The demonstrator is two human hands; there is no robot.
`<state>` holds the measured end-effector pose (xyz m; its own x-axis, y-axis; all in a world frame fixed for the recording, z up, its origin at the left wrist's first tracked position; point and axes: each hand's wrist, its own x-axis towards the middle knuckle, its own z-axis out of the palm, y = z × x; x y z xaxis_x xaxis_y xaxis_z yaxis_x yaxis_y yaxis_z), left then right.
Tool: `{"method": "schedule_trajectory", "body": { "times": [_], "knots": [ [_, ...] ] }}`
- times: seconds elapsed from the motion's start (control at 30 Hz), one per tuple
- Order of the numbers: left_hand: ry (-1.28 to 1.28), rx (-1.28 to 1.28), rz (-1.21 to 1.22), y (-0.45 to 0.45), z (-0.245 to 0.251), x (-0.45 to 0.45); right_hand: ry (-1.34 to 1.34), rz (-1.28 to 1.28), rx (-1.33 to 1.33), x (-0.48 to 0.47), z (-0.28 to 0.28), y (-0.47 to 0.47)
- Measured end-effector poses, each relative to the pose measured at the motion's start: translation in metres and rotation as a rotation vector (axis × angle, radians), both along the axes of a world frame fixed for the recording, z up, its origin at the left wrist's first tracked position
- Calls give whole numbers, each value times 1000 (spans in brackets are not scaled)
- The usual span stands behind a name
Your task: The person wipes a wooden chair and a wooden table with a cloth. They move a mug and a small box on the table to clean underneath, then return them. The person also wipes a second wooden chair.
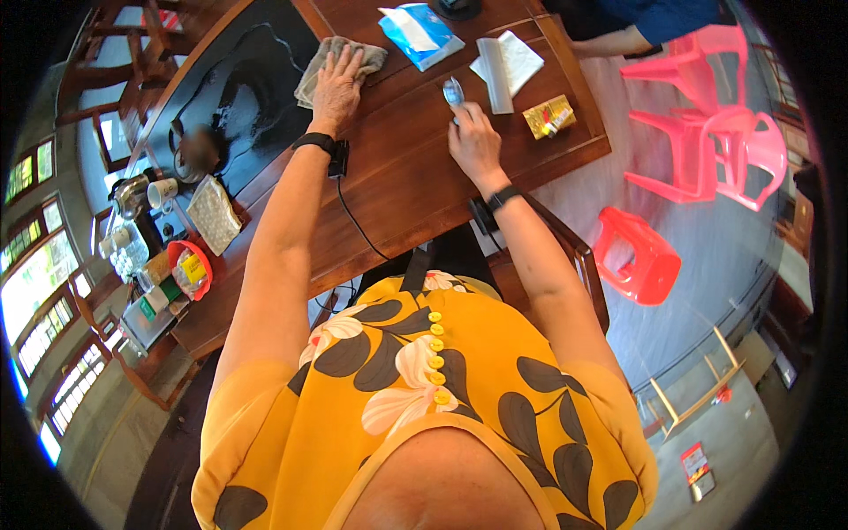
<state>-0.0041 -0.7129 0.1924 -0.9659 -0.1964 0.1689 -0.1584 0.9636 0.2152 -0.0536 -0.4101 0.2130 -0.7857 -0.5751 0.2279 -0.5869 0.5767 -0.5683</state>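
Observation:
My left hand [338,89] lies flat, palm down, on a greyish-brown cloth [371,58] at the edge of the table's dark inset panel [265,99]. To the right, my right hand [476,140] holds a small shiny blue-and-silver object [453,91] over the brown wooden table [397,152]; its exact kind is unclear. Beyond the hands lies a blue tissue pack [421,36]. A translucent roll or sleeve [495,76] rests on a white tissue [523,63]. Nearer the table's right end is a gold packet [548,118] with a small tube on it.
A kettle [131,195], a white mug [161,192], a folded cloth [215,215] and a red bowl [190,270] stand at the left. Pink plastic chairs [682,152] and a red stool [637,255] are on the right. Another person's arm [613,45] shows at top right.

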Motion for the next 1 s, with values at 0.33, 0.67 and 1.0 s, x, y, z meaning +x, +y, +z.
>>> {"method": "schedule_trajectory", "body": {
  "times": [0.33, 0.67, 1.0],
  "knots": [
    [-414, 170, -406, 132, 39, 161, 97, -28, 12, 9, 12, -21],
    [-451, 264, -753, 202, 58, 132, 261, -418, 188, -31, 42, 103],
    [-370, 222, -719, 221, 42, 121, 52, -448, 320, -74, 17, 95]
  ]
}}
